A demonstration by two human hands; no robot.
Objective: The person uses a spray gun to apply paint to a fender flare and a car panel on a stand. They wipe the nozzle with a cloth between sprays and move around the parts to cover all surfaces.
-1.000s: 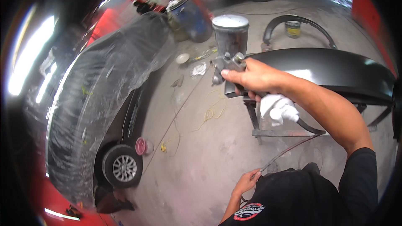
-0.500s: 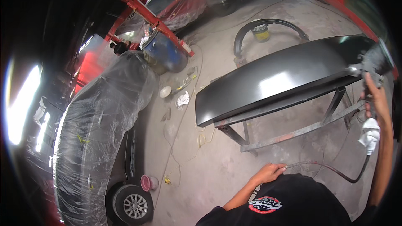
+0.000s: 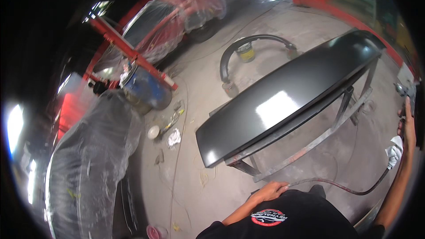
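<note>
Right hand (image 3: 406, 126) had moved to the far right edge, fingers wrapped around the spray gun (image 3: 408, 94), well off the dark body panel (image 3: 287, 102) on its metal stand (image 3: 310, 144). Left hand (image 3: 270, 191) now gripped the air hose (image 3: 341, 188) low by the stand.

Right hand (image 3: 406, 126) gripping spray gun (image 3: 405, 90) at frame edge — left hand (image 3: 271, 191) on hose (image 3: 341, 188), glossy dark panel (image 3: 287, 102) on metal stand (image 3: 310, 144)

Dim shop, glare on panel (image 3: 283, 106), dark bent fisheye rim
</note>
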